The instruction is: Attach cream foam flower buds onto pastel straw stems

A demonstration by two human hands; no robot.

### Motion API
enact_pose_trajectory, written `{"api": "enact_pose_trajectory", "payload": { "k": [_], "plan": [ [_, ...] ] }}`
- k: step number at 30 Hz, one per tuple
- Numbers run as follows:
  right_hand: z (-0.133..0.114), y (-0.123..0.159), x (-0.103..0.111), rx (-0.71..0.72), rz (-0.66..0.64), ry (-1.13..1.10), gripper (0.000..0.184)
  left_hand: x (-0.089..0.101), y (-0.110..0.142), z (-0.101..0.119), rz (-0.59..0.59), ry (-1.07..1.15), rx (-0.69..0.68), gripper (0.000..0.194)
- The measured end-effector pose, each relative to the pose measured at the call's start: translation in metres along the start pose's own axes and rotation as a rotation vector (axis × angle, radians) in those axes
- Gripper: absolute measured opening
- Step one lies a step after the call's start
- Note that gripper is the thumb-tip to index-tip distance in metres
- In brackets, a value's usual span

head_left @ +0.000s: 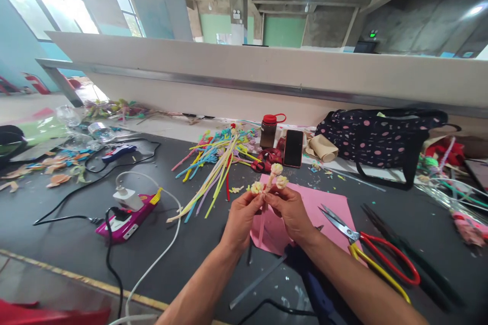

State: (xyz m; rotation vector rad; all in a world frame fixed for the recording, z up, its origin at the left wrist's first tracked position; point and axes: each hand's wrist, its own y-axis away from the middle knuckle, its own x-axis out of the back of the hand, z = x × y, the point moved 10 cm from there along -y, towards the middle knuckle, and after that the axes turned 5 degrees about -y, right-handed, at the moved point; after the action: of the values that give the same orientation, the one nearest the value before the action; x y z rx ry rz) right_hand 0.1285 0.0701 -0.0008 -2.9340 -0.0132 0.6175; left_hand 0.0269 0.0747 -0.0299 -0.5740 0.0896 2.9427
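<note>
Both hands pinch one pipe-cleaner flower sprig (276,168), pale yellow blossoms at its top and a pink stem hanging below. My left hand (243,216) is closed at the left of the stem, thumb near the blossoms. Opposite it, my right hand (293,209) grips the same spot with thumb and fingers. Under them lies a pink sheet (326,200). A dark blue glue gun (316,284) is partly hidden beneath my right forearm, and a clear glue stick (257,284) lies beside it. Scissors (358,237) with red and yellow handles rest partly on the sheet.
Pipe-cleaner stems (213,172) are piled beyond my hands. A purple power strip (129,221) with cables lies left. Behind stand a red-lidded bottle (269,132), a phone (293,148) and a dark patterned bag (375,137). A long dark-green-handled tool (415,259) lies right.
</note>
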Motion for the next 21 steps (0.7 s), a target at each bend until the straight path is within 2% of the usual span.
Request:
{"api": "enact_pose_trajectory", "payload": {
  "k": [4, 7, 12, 17, 21],
  "plan": [
    [0.006, 0.000, 0.001, -0.028, -0.008, -0.033, 0.017, 0.001, 0.001, 0.007, -0.005, -0.060, -0.085, 0.015],
    [0.009, 0.000, 0.001, -0.047, -0.008, -0.036, 0.018, -0.001, 0.001, 0.005, -0.034, -0.053, -0.075, 0.014],
    [0.011, 0.001, 0.002, -0.069, 0.003, -0.049, 0.019, 0.001, 0.000, 0.006, -0.016, -0.081, -0.072, 0.015],
    [0.019, -0.002, 0.004, -0.161, 0.018, -0.234, 0.021, 0.000, 0.003, 0.017, 0.017, -0.154, -0.124, 0.016],
    [0.023, -0.002, 0.008, -0.203, 0.065, -0.303, 0.029, -0.005, 0.004, 0.016, -0.006, -0.182, -0.087, 0.018]
  ]
}}
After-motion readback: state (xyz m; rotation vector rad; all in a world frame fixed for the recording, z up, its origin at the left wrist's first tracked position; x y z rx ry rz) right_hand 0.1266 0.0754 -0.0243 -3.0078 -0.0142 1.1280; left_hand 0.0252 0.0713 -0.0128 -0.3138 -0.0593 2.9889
